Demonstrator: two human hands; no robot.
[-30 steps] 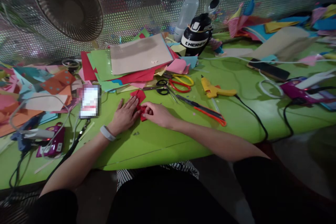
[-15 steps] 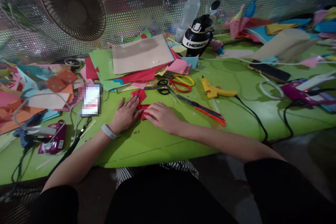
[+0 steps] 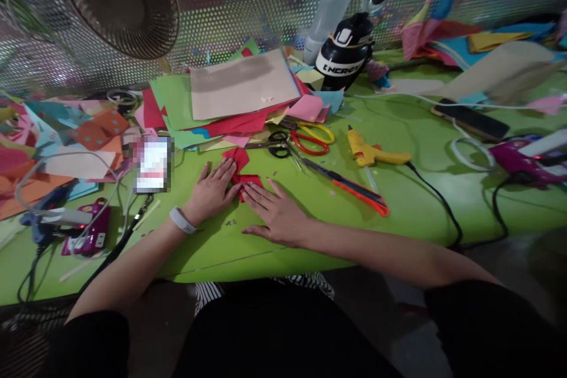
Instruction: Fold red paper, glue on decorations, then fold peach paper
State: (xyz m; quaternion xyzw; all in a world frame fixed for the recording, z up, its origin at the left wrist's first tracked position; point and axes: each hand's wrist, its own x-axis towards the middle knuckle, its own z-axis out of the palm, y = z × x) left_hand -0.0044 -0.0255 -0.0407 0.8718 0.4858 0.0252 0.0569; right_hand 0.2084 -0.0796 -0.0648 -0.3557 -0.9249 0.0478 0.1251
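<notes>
A folded red paper piece [image 3: 236, 159] lies on the green table [image 3: 204, 248] in front of me. My left hand [image 3: 211, 189] rests flat on its left part, fingers stretched out, a pale band at the wrist. On the paper's lower right part lie the fingertips of my right hand [image 3: 277, 212], palm down with the fingers spread and the thumb apart. The hands partly cover the paper, so its full shape is hidden. Just beyond my right hand are black-handled scissors [image 3: 279, 144] and red-handled scissors [image 3: 310, 143].
An orange cutter [image 3: 354, 189] and a yellow glue gun [image 3: 376, 155] lie to the right. Behind are stacked papers [image 3: 243, 85], a black bottle [image 3: 343, 59] and a fan [image 3: 121, 6]. A lit phone [image 3: 153, 165] and a purple power strip [image 3: 91, 227] are at left.
My right hand has opened from a curled grip on the red paper and now lies spread, its fingertips on the paper. My left hand stays in place. The view has shifted slightly.
</notes>
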